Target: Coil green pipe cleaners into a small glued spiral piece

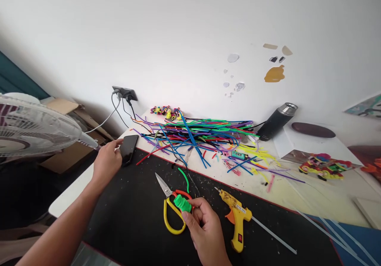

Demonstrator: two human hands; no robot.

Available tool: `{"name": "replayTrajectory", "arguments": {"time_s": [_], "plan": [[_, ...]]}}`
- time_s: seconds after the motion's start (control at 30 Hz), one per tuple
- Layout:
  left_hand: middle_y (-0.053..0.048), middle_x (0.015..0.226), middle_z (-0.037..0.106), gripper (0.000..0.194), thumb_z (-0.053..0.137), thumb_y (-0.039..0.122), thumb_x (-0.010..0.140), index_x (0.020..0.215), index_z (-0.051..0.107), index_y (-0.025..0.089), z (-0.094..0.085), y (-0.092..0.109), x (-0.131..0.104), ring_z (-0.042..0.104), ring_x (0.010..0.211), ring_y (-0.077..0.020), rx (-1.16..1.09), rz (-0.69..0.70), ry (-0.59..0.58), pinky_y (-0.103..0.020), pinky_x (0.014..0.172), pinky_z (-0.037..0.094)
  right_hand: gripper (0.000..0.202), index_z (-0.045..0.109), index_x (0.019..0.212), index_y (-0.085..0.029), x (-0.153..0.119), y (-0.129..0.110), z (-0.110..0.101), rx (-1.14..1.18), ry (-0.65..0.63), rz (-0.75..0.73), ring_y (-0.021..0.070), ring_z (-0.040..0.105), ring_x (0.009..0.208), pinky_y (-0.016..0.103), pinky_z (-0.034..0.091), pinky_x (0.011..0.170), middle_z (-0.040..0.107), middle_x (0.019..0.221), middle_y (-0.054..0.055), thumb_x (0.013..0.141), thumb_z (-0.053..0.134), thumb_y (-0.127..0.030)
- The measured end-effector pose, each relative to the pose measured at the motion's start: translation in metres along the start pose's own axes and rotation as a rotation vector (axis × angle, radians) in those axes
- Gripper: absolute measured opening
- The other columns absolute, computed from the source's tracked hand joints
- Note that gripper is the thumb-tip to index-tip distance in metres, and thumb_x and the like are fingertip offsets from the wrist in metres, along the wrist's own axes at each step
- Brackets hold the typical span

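Between the thumb and fingers of my right hand (205, 228) is a green coiled piece (182, 203). Scissors (174, 214) with yellow and red handles lie on the black mat (125, 214), partly behind that piece. My left hand (108, 159) is beside a dark phone (129, 147) near the table's left edge; its index finger points toward the phone, the other fingers look curled, and nothing shows in them. Whether the fingertip touches the phone is unclear. A short green stem (184, 178) lies above the scissors.
A yellow glue gun (236, 218) with a glue stick lies right of my right hand. Behind are a pile of colored pipe cleaners (205, 133), a black bottle (276, 121) and small figures (168, 112). At left stands a white fan (38, 127).
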State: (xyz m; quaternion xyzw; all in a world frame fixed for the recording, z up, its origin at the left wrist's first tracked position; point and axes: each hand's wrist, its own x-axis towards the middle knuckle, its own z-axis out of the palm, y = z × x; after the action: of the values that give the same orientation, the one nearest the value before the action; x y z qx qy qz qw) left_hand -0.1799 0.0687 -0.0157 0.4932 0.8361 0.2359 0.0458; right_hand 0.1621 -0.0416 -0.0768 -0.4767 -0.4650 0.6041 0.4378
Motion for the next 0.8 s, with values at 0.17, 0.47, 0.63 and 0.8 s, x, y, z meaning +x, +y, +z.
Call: {"name": "replayTrajectory", "arguments": {"time_s": [0.17,0.47,0.63,0.8], "plan": [[-0.035,0.14,0.067,0.076,0.055,0.06,0.091,0.141,0.06,0.004,0.017,-0.018,0.022,0.059,0.132,-0.0553,0.216,-0.002,-0.066,-0.063,0.103,0.048,0.041,0.07,0.098,-0.019,0.0,0.004,-0.001,0.015,0.009,-0.004,0.0125,0.031,0.055,0.026,0.031,0.053,0.035,0.06,-0.008,0.092,0.076,-0.059],[-0.031,0.146,0.064,0.076,0.053,0.059,0.09,0.144,0.06,0.006,0.043,-0.022,0.029,0.057,0.136,-0.0515,0.336,-0.039,-0.103,-0.058,0.103,0.05,0.044,0.072,0.101,-0.019,-0.001,0.01,-0.001,0.024,-0.002,0.033,0.012,0.028,0.052,0.026,0.028,0.048,0.033,0.059,-0.009,0.091,0.075,-0.062],[-0.033,0.139,0.066,0.076,0.055,0.059,0.087,0.141,0.062,0.006,0.05,-0.017,0.037,0.058,0.131,-0.052,0.351,-0.132,-0.061,-0.059,0.101,0.051,0.042,0.072,0.102,-0.018,-0.002,0.006,0.0,0.037,0.006,0.025,0.013,0.032,0.056,0.025,0.032,0.053,0.034,0.062,-0.009,0.092,0.074,-0.059],[-0.034,0.139,0.064,0.076,0.053,0.06,0.088,0.139,0.062,0.005,0.056,-0.012,0.039,0.056,0.133,-0.0528,0.337,-0.17,-0.008,-0.062,0.102,0.05,0.041,0.072,0.102,-0.017,-0.002,0.006,0.0,0.054,-0.006,0.012,0.0129,0.031,0.057,0.025,0.031,0.054,0.034,0.062,-0.009,0.092,0.075,-0.057]]}}
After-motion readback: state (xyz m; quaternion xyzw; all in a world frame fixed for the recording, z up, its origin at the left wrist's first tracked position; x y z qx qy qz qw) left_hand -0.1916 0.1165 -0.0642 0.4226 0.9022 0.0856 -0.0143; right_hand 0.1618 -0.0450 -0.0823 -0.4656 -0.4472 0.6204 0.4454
